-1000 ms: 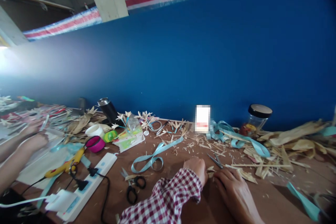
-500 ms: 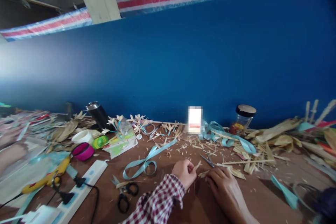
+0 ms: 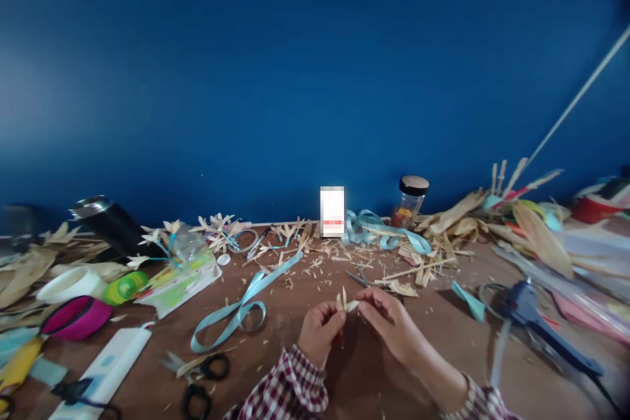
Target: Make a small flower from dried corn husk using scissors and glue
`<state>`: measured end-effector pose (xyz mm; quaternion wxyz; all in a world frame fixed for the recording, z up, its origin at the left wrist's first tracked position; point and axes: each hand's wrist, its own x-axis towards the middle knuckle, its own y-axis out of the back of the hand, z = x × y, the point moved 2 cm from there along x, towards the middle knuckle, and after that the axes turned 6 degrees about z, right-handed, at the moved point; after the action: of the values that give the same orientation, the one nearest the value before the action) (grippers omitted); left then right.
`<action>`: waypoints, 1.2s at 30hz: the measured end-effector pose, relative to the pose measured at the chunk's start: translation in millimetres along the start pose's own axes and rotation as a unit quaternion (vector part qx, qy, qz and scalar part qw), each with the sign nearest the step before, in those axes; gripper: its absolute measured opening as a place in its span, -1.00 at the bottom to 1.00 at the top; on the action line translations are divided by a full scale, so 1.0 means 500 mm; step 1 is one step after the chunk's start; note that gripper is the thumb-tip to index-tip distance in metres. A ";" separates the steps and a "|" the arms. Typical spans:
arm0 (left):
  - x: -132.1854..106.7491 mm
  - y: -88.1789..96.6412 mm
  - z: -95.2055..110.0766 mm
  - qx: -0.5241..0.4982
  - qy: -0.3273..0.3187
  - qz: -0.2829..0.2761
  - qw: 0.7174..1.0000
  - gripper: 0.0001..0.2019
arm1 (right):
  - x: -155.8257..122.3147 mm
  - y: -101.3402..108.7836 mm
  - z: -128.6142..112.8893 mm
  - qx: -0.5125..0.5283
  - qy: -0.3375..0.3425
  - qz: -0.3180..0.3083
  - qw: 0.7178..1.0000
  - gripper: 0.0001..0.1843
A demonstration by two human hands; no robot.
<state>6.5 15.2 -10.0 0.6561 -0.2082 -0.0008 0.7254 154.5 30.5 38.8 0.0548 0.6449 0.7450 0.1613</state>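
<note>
Both hands are raised a little above the brown table [image 3: 305,380] and meet over its near middle. My left hand [image 3: 319,331], in a red-and-white checked sleeve, is closed in a pinch on a small piece of pale dried husk [image 3: 344,304] with pointed tips standing up. My right hand [image 3: 388,325] pinches the same husk piece from the right side. Small grey scissors [image 3: 361,280] lie just beyond my hands among husk scraps.
A light blue ribbon [image 3: 241,305] and black-handled scissors [image 3: 199,380] lie to the left, with a white power strip [image 3: 105,371], pink cup [image 3: 76,318] and black flask [image 3: 115,226]. A blue glue gun [image 3: 536,321] lies at right. Husk piles, a lidded jar [image 3: 411,200] and a blue wall stand behind.
My hands lifted off the table with a husk piece and now pinch it between them. The view swung right and down; the other person's arms at left left the view.
</note>
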 end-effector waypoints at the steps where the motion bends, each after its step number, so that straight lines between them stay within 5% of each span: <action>1: 0.000 0.001 0.000 0.003 -0.003 -0.007 1.000 -0.64 | -0.001 -0.006 -0.004 0.023 -0.006 -0.015 1.000 -0.78; 10: 0.006 -0.005 0.010 0.019 0.034 -0.023 0.999 -0.68 | 0.012 -0.024 0.017 0.109 -0.033 -0.033 0.993 -0.84; 14: 0.012 -0.012 0.020 -0.029 0.087 -0.005 0.996 -0.67 | 0.016 -0.024 0.038 0.164 -0.084 -0.026 0.983 -0.79; 21: 0.009 -0.006 0.018 -0.127 0.082 -0.018 0.988 -0.75 | 0.017 -0.023 0.038 0.216 -0.139 -0.016 0.966 -0.72; 29: 0.006 -0.003 0.007 -0.098 0.097 -0.026 0.990 -0.76 | 0.013 -0.031 0.035 0.181 -0.066 -0.013 0.981 -0.87; 36: 0.007 0.002 0.019 -0.111 0.125 -0.031 0.985 -0.74 | 0.013 -0.031 0.029 0.193 -0.076 -0.042 0.977 -0.90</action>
<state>2.4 20.9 -2.6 0.6458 -0.3689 -0.0060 0.6685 142.9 37.3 21.1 -0.0076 0.6220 0.7821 -0.0371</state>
